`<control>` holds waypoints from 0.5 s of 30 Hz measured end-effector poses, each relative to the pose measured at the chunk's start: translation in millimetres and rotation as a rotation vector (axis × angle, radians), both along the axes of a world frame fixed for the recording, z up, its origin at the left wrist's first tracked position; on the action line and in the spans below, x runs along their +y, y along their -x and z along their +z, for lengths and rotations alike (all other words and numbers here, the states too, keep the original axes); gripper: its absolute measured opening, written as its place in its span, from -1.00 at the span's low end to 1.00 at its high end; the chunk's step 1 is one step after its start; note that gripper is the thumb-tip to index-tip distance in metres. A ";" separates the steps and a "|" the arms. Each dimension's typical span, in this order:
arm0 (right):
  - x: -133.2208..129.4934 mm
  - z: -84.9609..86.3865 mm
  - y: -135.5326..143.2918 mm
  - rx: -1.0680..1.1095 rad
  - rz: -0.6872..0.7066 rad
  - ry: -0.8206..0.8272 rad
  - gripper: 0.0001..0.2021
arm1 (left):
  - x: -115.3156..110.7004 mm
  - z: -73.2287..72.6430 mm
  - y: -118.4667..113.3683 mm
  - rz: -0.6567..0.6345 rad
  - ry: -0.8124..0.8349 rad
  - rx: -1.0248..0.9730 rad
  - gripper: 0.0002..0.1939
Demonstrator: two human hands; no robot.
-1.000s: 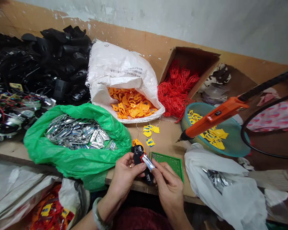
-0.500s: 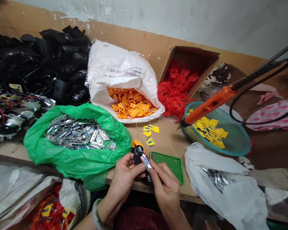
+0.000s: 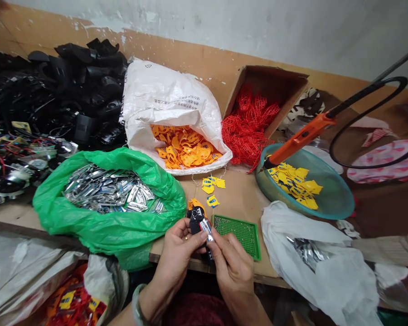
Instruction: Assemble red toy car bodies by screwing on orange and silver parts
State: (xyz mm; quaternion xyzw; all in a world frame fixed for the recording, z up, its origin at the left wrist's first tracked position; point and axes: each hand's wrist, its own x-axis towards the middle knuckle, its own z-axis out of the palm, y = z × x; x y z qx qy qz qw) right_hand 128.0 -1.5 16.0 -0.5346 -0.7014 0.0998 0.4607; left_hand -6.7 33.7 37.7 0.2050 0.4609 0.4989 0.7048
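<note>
Both hands are on a black part (image 3: 196, 216) with a silver strip (image 3: 206, 226) along it, near the table's front edge. My left hand (image 3: 177, 249) grips its left side, thumb on the silver strip. The fingers of my right hand (image 3: 233, 258) pinch the strip's right side. An orange piece (image 3: 194, 204) shows at the part's far end. Just behind lie several yellow pieces (image 3: 212, 200). A green tray (image 3: 257, 242) with small metal bits sits beside my right hand. The lower end of the black part is partly hidden by my fingers.
A green bag (image 3: 122, 226) of silver strips is at left, a white sack (image 3: 173, 90) of orange pieces behind. An orange screwdriver (image 3: 299, 140) hangs over a teal basin (image 3: 347, 203) of yellow pieces. A box (image 3: 292, 81) holds red parts; a white bag (image 3: 340, 280) stands right.
The orange screwdriver has swung slightly and its tip now lies over the basin's left part. My right-hand fingers have shifted a little on the silver strip; both hands keep their hold.
</note>
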 end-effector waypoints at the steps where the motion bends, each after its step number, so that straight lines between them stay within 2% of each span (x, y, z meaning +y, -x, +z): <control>1: -0.1 0.6 -0.1 0.027 0.005 0.014 -0.68 | 0.2 0.0 0.5 -0.006 0.004 -0.009 -0.56; 9: 5.1 13.2 -2.3 0.184 -0.006 0.174 -0.75 | -0.5 -5.2 3.2 -0.039 0.034 -0.063 -0.54; 15: 4.1 9.1 -1.1 0.081 0.004 0.116 -0.74 | -2.4 -3.4 2.6 -0.010 0.018 -0.053 -0.54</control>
